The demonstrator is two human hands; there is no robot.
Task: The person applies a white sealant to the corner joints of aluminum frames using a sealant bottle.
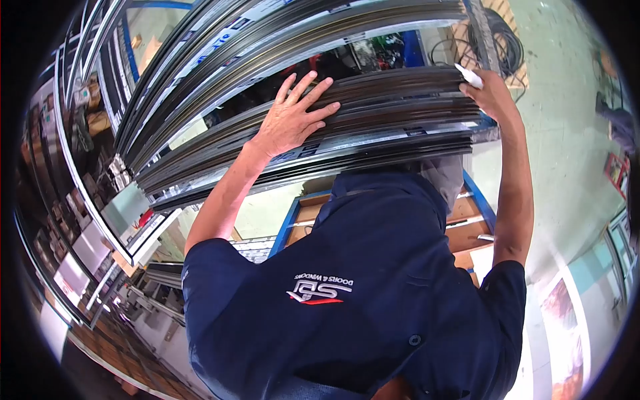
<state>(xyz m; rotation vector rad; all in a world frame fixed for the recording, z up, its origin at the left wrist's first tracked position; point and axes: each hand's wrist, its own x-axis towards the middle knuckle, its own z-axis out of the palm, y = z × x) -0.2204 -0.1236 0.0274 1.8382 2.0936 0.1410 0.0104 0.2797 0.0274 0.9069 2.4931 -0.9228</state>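
Long dark profiles [393,90] lie side by side in bundles across the upper middle. My left hand [293,117] rests on them with its fingers spread, holding nothing. At their right ends, my right hand [490,93] is curled around a white marker [469,76], its tip pointing up and left. The fingers of that hand are beside the profile ends. Nearer my body, more black profiles [413,150] lie below a silvery strip with small labels.
More profile bundles [280,40] lie farther off. Coiled black cable [503,43] sits on a wooden pallet at the upper right. A metal frame rack [87,167] stands at the left, and a blue-edged wooden structure [287,230] is beneath the profiles near my body.
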